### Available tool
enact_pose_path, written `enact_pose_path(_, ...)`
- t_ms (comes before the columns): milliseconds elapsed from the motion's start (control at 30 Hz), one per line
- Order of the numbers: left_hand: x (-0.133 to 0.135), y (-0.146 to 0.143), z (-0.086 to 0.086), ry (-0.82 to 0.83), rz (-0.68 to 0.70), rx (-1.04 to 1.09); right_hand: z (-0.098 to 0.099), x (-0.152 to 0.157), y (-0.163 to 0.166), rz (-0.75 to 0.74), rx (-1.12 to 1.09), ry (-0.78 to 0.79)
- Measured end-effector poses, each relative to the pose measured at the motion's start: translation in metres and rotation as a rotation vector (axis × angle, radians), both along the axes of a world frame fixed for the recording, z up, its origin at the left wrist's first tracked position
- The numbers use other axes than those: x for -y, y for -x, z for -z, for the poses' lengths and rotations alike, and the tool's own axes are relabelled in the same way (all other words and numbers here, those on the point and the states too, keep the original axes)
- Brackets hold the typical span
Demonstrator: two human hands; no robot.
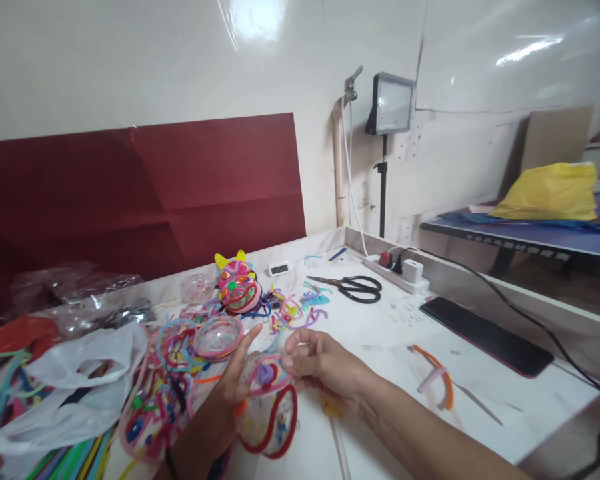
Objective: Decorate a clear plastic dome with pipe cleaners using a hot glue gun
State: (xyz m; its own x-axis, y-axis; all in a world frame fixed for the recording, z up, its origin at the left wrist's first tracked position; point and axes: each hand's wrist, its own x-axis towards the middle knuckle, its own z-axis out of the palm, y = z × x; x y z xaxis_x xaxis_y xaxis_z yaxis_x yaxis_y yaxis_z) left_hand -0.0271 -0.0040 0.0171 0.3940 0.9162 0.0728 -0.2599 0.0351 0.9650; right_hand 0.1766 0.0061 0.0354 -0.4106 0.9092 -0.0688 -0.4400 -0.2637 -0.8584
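Observation:
My left hand (pixel 230 387) is closed around the side of a clear plastic craft piece (pixel 276 451) trimmed with red and pink pipe cleaners. A small purple coil (pixel 267 375) sits near its top. At the upper right edge of this piece, the fingertips of my right hand (pixel 323 360) are pinched together; what lies between them is too blurred to tell. Just beyond my left hand lies a clear dome (pixel 219 339) with a pink rim. Farther back stands a finished-looking animal head (pixel 237 285) with yellow ears and a green nose.
Black-handled scissors (pixel 355 289) and pipe cleaner scraps (pixel 293 307) lie behind my hands. A phone (pixel 485 337), an orange pipe cleaner (pixel 447 387) and a power strip (pixel 397 275) are at right. White plastic bags (pixel 85 360) and loose pipe cleaners (pixel 77 460) fill the left.

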Motion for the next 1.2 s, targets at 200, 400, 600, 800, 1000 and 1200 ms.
enact_pose_path(200, 0.005, -0.007, -0.014, 0.045, 0.007, 0.036, 0.007, 0.000, 0.004, -0.024, -0.110, 0.021)
enact_pose_path(400, 0.009, -0.010, -0.021, 0.103, 0.022, 0.067, 0.013, 0.001, 0.007, -0.038, -0.179, 0.045)
enact_pose_path(600, 0.010, -0.011, -0.019, 0.090, 0.056, 0.095, 0.011, 0.005, 0.008, -0.036, -0.198, 0.036)
enact_pose_path(800, 0.004, -0.006, -0.007, 0.075, 0.106, 0.188, 0.011, 0.004, 0.010, -0.027, -0.213, 0.058)
enact_pose_path(1000, -0.005, -0.003, 0.011, 0.023, 0.130, 0.206, 0.019, 0.000, 0.008, -0.017, -0.190, 0.093)
enact_pose_path(1200, -0.004, -0.008, 0.011, 0.020, 0.094, 0.168, 0.028, -0.001, 0.005, -0.016, -0.172, 0.082)
